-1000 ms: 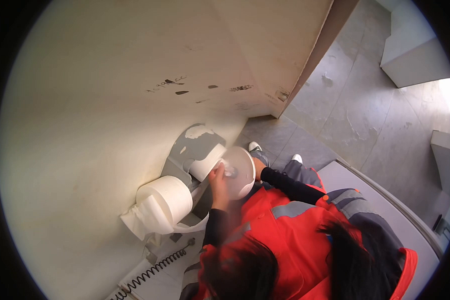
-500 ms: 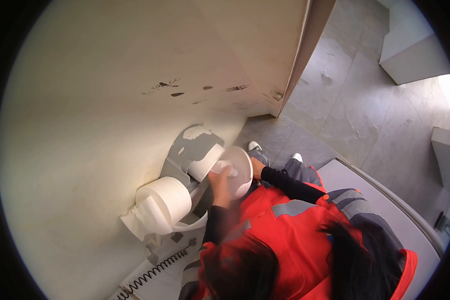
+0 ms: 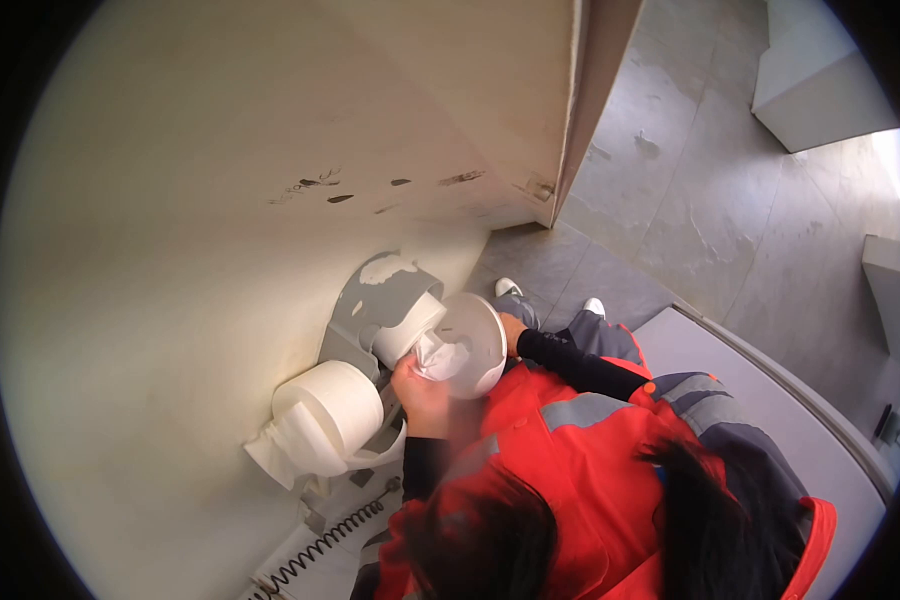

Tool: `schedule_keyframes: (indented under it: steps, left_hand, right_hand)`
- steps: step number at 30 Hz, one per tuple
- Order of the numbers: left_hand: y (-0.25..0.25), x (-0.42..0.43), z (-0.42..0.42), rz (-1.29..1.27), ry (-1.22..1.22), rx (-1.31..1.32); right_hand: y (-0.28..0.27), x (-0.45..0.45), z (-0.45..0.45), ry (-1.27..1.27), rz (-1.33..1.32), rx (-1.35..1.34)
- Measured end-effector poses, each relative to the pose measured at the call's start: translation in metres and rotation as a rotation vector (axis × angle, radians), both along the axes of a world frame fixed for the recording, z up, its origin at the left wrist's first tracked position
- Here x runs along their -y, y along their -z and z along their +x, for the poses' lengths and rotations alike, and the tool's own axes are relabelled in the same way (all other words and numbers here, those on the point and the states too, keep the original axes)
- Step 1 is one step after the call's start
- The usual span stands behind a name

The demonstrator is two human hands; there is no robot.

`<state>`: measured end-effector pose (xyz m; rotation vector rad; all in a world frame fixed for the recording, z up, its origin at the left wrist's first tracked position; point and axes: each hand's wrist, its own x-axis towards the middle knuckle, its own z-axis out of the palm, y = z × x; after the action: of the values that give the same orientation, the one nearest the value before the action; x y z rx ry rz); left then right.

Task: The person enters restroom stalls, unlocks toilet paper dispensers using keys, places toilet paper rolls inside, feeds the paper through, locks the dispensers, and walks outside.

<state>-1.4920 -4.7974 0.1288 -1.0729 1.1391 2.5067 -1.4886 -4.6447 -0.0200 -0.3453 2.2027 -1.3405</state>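
My right hand (image 3: 512,333) grips the far edge of a round, pale grey dispenser cover (image 3: 483,345), its fingers partly hidden behind the rim. The hollow inner side of the cover faces left. My left hand (image 3: 422,393) is closed on a crumpled white tissue (image 3: 436,357) in front of that hollow side. Just left of the tissue is a white paper roll (image 3: 410,330) in a grey wall dispenser (image 3: 370,300) with peeling paint. A larger toilet paper roll (image 3: 345,400) sits below it, its loose end hanging down.
The pale wall (image 3: 170,250) on the left has dark scuff marks. A black coiled cord (image 3: 325,545) runs along the bottom. A light panel with a raised edge (image 3: 730,390) lies to the right, and grey floor tiles (image 3: 690,200) extend beyond my shoes.
My left hand has moved left and slightly down, from the cover's inner face towards the dispenser roll. More of the crumpled tissue shows now. My right hand still holds the cover.
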Motion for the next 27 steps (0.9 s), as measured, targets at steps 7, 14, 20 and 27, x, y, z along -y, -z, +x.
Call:
schedule_keyframes:
  steps: [7,14,20,27]
  left_hand:
    - [0.001,-0.003,-0.002,-0.104,0.101,-0.009]
    - [0.000,-0.004,0.019,-0.479,0.630,-0.224]
    - [0.035,0.013,0.023,-0.944,0.812,-0.376]
    - [0.064,0.016,0.010,-0.867,0.648,-0.234]
  right_hand:
    - [0.032,0.010,0.008,0.047,-0.001,-0.006]
    - [0.023,0.009,0.002,0.040,-0.071,0.055]
    - [0.028,0.014,0.003,0.080,-0.282,0.016]
    - [0.039,0.018,0.009,0.040,-0.001,-0.202]
